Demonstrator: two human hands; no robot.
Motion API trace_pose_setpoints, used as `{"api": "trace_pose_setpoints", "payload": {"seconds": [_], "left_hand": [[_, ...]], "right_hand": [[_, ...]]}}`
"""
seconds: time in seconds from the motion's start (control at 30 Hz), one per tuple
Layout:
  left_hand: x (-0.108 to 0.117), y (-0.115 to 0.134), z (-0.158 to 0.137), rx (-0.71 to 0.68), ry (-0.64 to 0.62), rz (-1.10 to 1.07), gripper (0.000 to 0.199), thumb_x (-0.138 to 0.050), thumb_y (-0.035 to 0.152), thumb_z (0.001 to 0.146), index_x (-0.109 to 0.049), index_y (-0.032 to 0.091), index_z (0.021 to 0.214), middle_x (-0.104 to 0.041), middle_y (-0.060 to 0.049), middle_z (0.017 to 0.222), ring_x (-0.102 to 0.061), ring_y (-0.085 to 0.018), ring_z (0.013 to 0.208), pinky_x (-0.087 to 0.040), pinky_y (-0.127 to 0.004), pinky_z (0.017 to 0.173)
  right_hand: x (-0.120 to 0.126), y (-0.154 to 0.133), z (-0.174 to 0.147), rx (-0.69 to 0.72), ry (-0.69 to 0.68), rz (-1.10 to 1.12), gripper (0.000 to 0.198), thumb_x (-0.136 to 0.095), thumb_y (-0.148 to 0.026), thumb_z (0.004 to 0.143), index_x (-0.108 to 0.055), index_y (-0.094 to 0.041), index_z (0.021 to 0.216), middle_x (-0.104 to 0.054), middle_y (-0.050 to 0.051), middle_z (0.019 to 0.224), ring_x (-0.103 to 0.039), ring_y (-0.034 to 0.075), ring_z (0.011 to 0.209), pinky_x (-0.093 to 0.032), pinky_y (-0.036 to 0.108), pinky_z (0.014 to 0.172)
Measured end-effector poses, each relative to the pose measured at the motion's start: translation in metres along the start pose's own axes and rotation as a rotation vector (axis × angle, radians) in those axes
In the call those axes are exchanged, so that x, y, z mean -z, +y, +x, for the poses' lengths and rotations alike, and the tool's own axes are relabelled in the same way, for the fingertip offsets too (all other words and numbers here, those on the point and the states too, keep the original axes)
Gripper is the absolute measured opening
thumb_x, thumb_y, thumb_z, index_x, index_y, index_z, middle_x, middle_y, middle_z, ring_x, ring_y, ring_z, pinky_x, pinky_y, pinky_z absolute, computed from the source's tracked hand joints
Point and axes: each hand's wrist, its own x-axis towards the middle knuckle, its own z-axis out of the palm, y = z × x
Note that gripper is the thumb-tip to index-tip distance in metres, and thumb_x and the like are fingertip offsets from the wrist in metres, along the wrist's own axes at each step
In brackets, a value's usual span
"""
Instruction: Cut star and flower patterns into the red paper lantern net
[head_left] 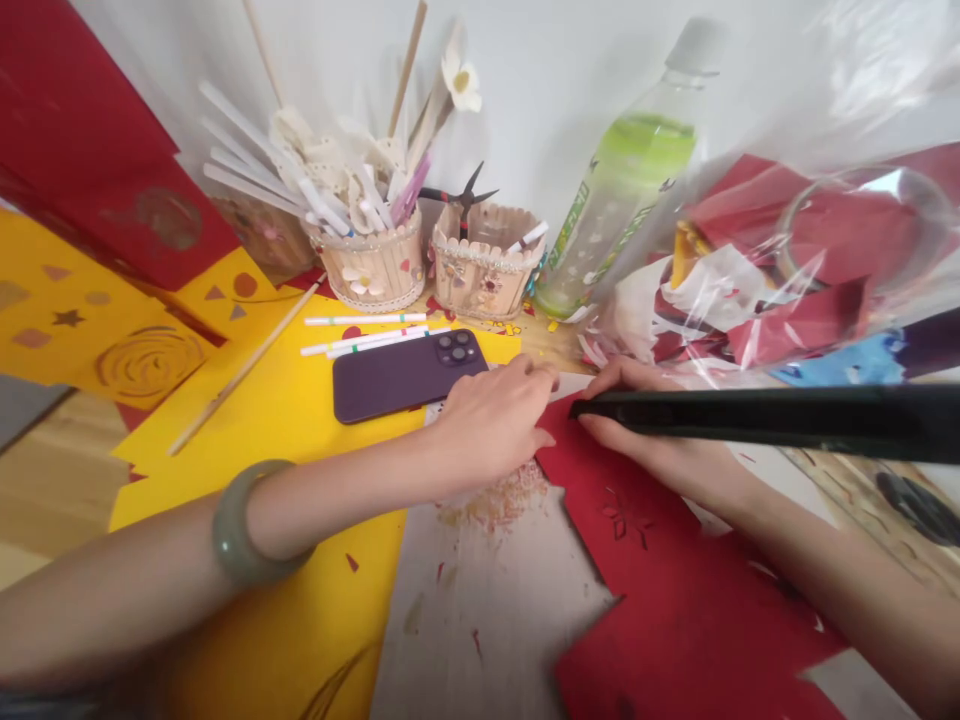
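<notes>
My left hand (491, 415), wearing a green bangle (234, 525) on its forearm, rests with curled fingers and thumb at the far left edge of a red paper (637, 535). That paper has a flower-like pattern of small cut-outs. Across from it, my right hand (645, 455) has its thumb and index finger closed around the tip of a long black bar-shaped tool (765, 418), over the same red paper. The tool runs out past the right edge, and its exact kind is unclear. Reddish and tan shavings (499, 500) lie beneath my left hand on a pale board (487, 630).
A purple phone (405, 380) lies left of my hand on yellow paper (300, 620), near white sticks (365, 320) and a wooden stick (244, 370). Behind stand two craft baskets (375, 270), one with pliers (469, 190), a green-labelled bottle (630, 200) and a clear bag of scraps (787, 250).
</notes>
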Motion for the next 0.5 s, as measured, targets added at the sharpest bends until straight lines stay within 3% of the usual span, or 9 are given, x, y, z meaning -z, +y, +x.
{"api": "trace_pose_setpoints", "payload": {"seconds": [0.13,0.5], "left_hand": [[-0.003,-0.004,-0.001,-0.065,-0.021,-0.047,0.021,-0.058,0.03,0.086,-0.056,0.021,0.105,-0.057,-0.003,0.107,-0.06,-0.025,0.098,-0.05,-0.038,0.076],[-0.006,-0.006,-0.003,-0.065,-0.009,-0.068,0.017,-0.059,0.031,0.088,-0.058,0.021,0.101,-0.056,-0.003,0.106,-0.059,-0.023,0.097,-0.052,-0.034,0.068]], "right_hand": [[-0.005,0.005,-0.006,0.028,0.036,-0.061,0.009,-0.063,-0.027,0.079,-0.056,-0.024,0.083,-0.063,-0.002,0.076,-0.057,0.014,0.065,-0.044,0.024,0.057],[-0.018,0.002,-0.01,-0.026,0.173,-0.178,0.009,-0.062,-0.024,0.077,-0.053,-0.026,0.077,-0.064,-0.005,0.066,-0.058,0.011,0.052,-0.047,0.023,0.05]]}}
